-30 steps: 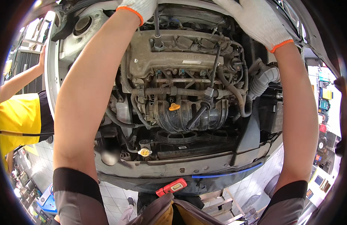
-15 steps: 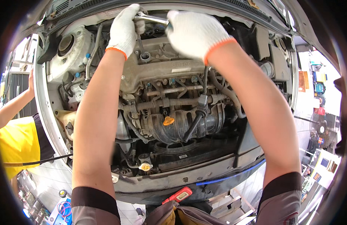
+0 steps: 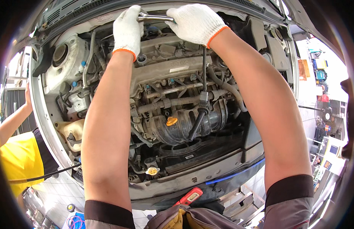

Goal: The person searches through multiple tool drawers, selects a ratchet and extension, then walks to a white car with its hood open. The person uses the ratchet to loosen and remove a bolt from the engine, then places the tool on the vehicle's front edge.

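Observation:
Both my hands wear white knit gloves with orange cuffs and are raised over the far side of a car engine point(image 3: 157, 74). A shiny ratchet wrench point(image 3: 154, 17) lies level between them. My left hand point(image 3: 128, 31) is closed about its head end, and my right hand point(image 3: 196, 23) grips the handle end. Below my left hand is a round plug well point(image 3: 141, 59) in the engine cover; whether a rod runs down into it is hidden by the glove. A black ignition coil point(image 3: 203, 99) with a long stem rests over the ribbed black intake manifold point(image 3: 211, 122).
An orange dipstick loop point(image 3: 171, 121) and a yellow-topped cap point(image 3: 152, 171) stand nearer me. A red work light point(image 3: 190, 196) is at the front edge. Left of the car is another person in a yellow shirt point(image 3: 22, 156). A fan point(image 3: 326, 115) stands right.
My right hand and the handle end have shifted up slightly, and the ratchet wrench lies more level. My left hand stays at its head. The whole view has moved a little.

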Demonstrator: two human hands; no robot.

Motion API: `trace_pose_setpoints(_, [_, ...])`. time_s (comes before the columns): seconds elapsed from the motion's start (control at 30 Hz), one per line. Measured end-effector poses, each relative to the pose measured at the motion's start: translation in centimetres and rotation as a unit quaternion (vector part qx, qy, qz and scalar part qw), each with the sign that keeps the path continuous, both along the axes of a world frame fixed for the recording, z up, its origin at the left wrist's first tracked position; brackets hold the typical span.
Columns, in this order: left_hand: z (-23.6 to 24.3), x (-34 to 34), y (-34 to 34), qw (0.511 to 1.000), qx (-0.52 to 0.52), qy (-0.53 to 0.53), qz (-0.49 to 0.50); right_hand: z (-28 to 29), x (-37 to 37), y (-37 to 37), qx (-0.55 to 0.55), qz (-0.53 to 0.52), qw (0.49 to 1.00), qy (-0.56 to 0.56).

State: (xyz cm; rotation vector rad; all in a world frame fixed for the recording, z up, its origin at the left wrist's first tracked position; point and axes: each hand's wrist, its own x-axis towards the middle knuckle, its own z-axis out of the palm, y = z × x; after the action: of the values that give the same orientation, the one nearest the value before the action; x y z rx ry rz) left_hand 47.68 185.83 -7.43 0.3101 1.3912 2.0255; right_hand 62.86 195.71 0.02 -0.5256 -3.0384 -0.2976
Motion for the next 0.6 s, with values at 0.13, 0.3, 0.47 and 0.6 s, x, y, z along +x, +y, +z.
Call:
trace_pose_setpoints(0.13, [-0.4,-0.3,0.3,1.0,0.011,0.008,-0.008,0.3,0.7,-0.2,-0.051,0.04,0.997,0.04])
trace_pose_setpoints(0.3, [-0.7,-0.4,0.1,0.999,-0.019,0.027,-0.011,0.8,-0.8,-2.3,-0.048,-0.058,0.997,0.005])
trace_pose_setpoints(0.47, [-0.9,-0.7,0.0,0.998,-0.028,0.056,-0.026,0.5,-1.8,-1.6,-0.022,-0.035,0.999,0.02])
trace_pose_setpoints(0.6, [-1.3,-0.7,0.7,0.996,0.008,0.085,0.011,-0.1,-1.5,-0.7,-0.02,-0.004,1.0,0.005])
